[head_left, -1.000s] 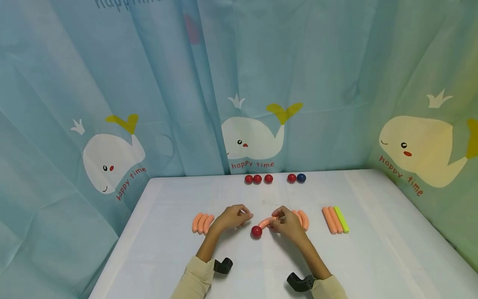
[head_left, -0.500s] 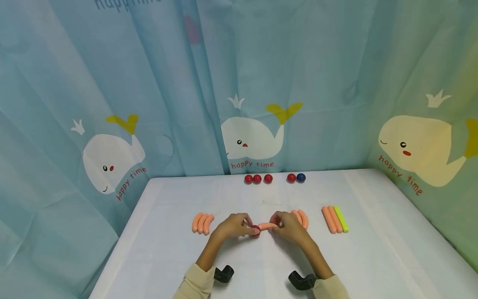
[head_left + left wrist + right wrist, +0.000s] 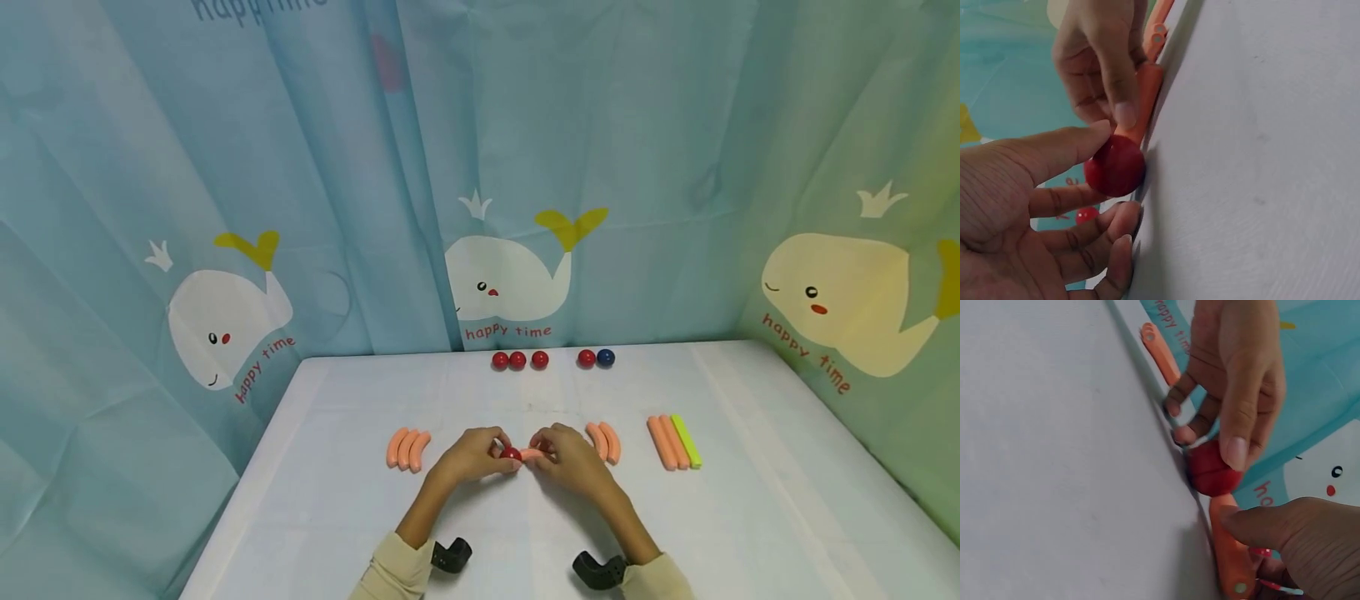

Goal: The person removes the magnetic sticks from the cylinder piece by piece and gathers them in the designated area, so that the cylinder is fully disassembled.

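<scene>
My left hand [image 3: 474, 455] pinches a glossy red ball [image 3: 1116, 169] between thumb and finger, low over the white table. From the right, my right hand [image 3: 572, 460] grips a curved orange rod [image 3: 1227, 547], its thumb pressed along the side. The rod's near end meets the ball in both wrist views. A small pale dot shows on the rod's other end in the right wrist view. In the left wrist view the right fingers [image 3: 1116, 81] cover part of the rod.
Several curved orange rods lie in a left group [image 3: 405, 449] and a right group [image 3: 604, 442]. Farther right are two straight orange rods [image 3: 667, 442] and a lime-green bar [image 3: 686, 442]. Along the back edge sit several red balls [image 3: 517, 361] and a dark blue ball [image 3: 606, 358].
My left hand has come right and taken hold of the red ball, which lay loose on the table. My right hand has turned the orange rod, and its end now meets the ball.
</scene>
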